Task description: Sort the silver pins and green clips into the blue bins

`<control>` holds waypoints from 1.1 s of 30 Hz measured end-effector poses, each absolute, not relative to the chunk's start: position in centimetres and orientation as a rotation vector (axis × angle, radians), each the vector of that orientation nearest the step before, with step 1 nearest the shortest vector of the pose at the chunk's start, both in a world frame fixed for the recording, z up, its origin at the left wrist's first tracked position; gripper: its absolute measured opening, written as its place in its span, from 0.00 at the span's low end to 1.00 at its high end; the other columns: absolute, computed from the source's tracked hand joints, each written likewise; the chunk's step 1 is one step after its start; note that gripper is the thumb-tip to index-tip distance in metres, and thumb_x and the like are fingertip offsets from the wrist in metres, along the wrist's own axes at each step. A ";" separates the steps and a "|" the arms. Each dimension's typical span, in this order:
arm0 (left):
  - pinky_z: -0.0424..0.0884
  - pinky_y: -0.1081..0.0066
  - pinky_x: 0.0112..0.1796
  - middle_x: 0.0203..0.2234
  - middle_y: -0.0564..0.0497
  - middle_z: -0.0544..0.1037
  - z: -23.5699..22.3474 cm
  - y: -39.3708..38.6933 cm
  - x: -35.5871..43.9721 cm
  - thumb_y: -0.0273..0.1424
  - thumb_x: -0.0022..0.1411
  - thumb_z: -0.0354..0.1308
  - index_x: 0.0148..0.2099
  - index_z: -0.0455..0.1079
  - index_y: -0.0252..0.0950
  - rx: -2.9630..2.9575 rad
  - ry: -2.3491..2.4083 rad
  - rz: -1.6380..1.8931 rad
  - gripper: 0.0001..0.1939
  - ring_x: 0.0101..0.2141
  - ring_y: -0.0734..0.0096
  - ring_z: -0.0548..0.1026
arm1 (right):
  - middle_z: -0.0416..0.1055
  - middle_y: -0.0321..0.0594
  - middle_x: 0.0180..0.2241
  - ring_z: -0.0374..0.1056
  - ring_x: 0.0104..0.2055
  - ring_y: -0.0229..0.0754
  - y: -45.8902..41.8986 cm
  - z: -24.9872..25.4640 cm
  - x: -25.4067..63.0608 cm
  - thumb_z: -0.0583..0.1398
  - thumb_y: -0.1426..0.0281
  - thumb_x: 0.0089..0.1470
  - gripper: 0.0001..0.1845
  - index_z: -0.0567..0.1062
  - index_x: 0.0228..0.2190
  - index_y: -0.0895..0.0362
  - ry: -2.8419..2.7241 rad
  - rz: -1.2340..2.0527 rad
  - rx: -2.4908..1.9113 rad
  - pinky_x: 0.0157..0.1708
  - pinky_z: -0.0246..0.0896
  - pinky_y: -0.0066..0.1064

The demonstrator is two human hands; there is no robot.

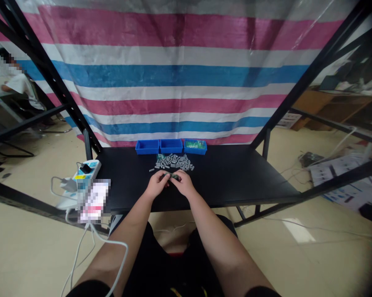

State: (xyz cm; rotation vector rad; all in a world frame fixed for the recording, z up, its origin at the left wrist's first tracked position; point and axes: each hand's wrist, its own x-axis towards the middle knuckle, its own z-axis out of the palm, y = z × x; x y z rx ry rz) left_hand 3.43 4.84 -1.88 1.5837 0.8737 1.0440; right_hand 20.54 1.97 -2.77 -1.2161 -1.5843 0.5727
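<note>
My left hand [156,184] and my right hand [183,182] meet over the front half of the black table, fingers closed. Between their fingertips is a small dark green piece [174,176], mostly covered, so its exact kind is not clear. Just beyond the fingers lies a loose pile of small grey metallic pieces [175,161], with some green bits [160,156] at its back left edge. One grey piece [151,170] lies apart, left of the pile.
Behind the pile stand three blue bins: left [147,152], middle [171,151] and right [195,151], the right one holding green-and-white items. A white power strip [91,169], cables and a blurred phone-like screen [94,202] sit at the table's left edge. Black frame posts flank the table [232,177].
</note>
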 end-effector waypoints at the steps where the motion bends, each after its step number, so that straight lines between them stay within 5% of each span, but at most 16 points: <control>1: 0.71 0.74 0.25 0.25 0.51 0.76 -1.9 4.8 3.4 0.48 0.61 0.61 0.39 0.73 0.33 1.577 0.874 1.043 0.20 0.22 0.74 0.75 | 0.69 0.38 0.31 0.64 0.29 0.38 2.0 -2.8 20.6 0.63 0.63 0.53 0.08 0.76 0.28 0.55 -1.572 0.571 -1.211 0.26 0.58 0.28; 11: 0.77 0.65 0.36 0.24 0.49 0.79 -2.6 5.4 3.3 0.50 0.57 0.64 0.34 0.73 0.34 1.387 0.914 1.118 0.22 0.27 0.66 0.79 | 0.73 0.37 0.27 0.68 0.27 0.40 2.2 -3.1 20.8 0.61 0.54 0.57 0.16 0.78 0.30 0.54 -1.461 0.674 -1.251 0.29 0.65 0.31; 15: 0.76 0.61 0.43 0.31 0.46 0.80 -3.0 5.7 3.2 0.48 0.58 0.64 0.32 0.74 0.35 1.461 0.897 1.176 0.19 0.33 0.64 0.79 | 0.74 0.41 0.36 0.70 0.25 0.37 2.3 -3.2 20.6 0.63 0.50 0.52 0.20 0.78 0.30 0.55 -1.294 0.883 -1.153 0.23 0.70 0.31; 18: 0.72 0.60 0.50 0.41 0.43 0.78 -3.3 5.9 3.0 0.45 0.59 0.64 0.30 0.76 0.35 1.642 0.914 1.238 0.17 0.43 0.60 0.77 | 0.70 0.44 0.46 0.74 0.34 0.40 2.4 -3.5 20.8 0.66 0.49 0.49 0.21 0.79 0.29 0.55 -1.257 0.943 -1.020 0.35 0.78 0.38; 24: 0.64 0.57 0.57 0.47 0.41 0.76 -3.2 6.2 2.7 0.42 0.60 0.64 0.32 0.79 0.36 1.688 0.943 1.218 0.14 0.54 0.55 0.72 | 0.70 0.45 0.43 0.72 0.42 0.44 2.4 -3.6 21.2 0.66 0.54 0.52 0.17 0.78 0.26 0.55 -1.366 0.729 -1.102 0.43 0.75 0.40; 29: 0.65 0.56 0.57 0.51 0.40 0.77 -3.1 6.0 2.6 0.43 0.60 0.63 0.34 0.77 0.35 1.591 0.865 1.162 0.15 0.52 0.56 0.74 | 0.71 0.47 0.46 0.71 0.47 0.47 1.9 -2.9 20.9 0.69 0.57 0.48 0.15 0.74 0.25 0.54 -1.414 0.716 -1.085 0.42 0.73 0.38; 33: 0.70 0.59 0.53 0.46 0.41 0.80 -2.8 5.6 2.9 0.45 0.59 0.63 0.33 0.76 0.34 1.526 0.865 1.144 0.17 0.46 0.58 0.77 | 0.75 0.44 0.38 0.72 0.41 0.45 1.7 -2.3 20.5 0.66 0.55 0.51 0.18 0.69 0.21 0.54 -1.411 0.713 -1.081 0.43 0.70 0.39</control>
